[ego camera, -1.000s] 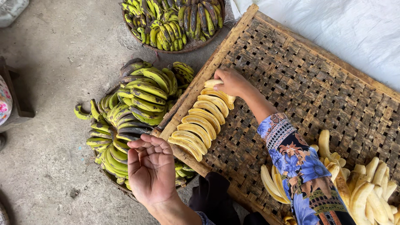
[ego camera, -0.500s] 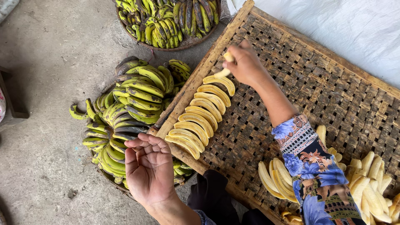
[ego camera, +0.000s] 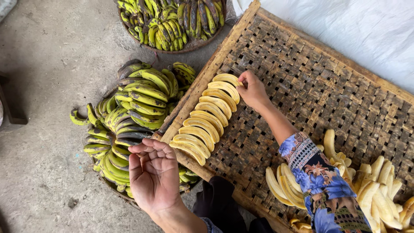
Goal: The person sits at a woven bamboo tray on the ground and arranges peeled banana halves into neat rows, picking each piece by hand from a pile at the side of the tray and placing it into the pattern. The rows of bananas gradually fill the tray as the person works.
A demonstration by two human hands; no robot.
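I see eight peeled slices (ego camera: 207, 116) already in a row on the woven tray (ego camera: 327, 95), my right hand (ego camera: 252, 88) pinching the top slice (ego camera: 227, 78), left hand (ego camera: 155, 172) open and empty, many peeled pieces (ego camera: 379, 190) not yet placed.

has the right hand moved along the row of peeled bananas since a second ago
Yes: the right hand moved slightly past the far end of the peeled banana row, to the topmost slice on the woven tray.

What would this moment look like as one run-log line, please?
right hand: fingertips on top slice of row | left hand: open, empty, palm up | tray: one row laid | bananas: unpeeled, beside tray
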